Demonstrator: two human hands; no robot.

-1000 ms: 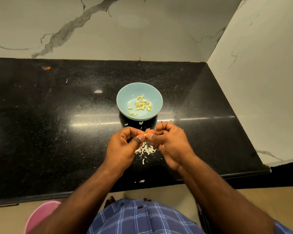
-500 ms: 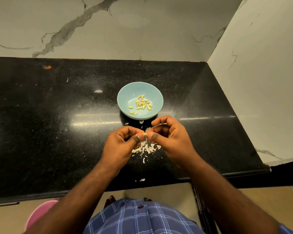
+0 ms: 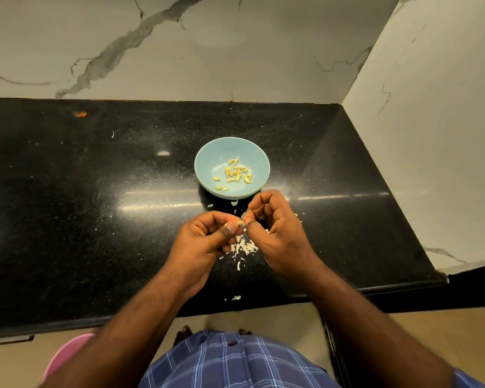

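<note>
A light blue bowl (image 3: 207, 161) stands on the black granite counter (image 3: 95, 191) and holds several small yellow peeled seeds (image 3: 235, 173). Just in front of it my left hand (image 3: 205, 242) and my right hand (image 3: 277, 228) meet above the counter. Both pinch one small pale seed (image 3: 240, 222) between thumbs and fingertips. Under the hands lies a heap of white peel flakes (image 3: 242, 247), partly hidden by my fingers.
Marble walls rise behind the counter and on the right (image 3: 431, 135). The counter's front edge (image 3: 67, 323) runs below my forearms. A pink basin (image 3: 67, 357) sits on the floor at lower left. A stray flake (image 3: 235, 298) lies near the edge.
My right hand's fingers have lifted and spread a little more over the seed. Both hands stay above the flake heap; the bowl has not moved.
</note>
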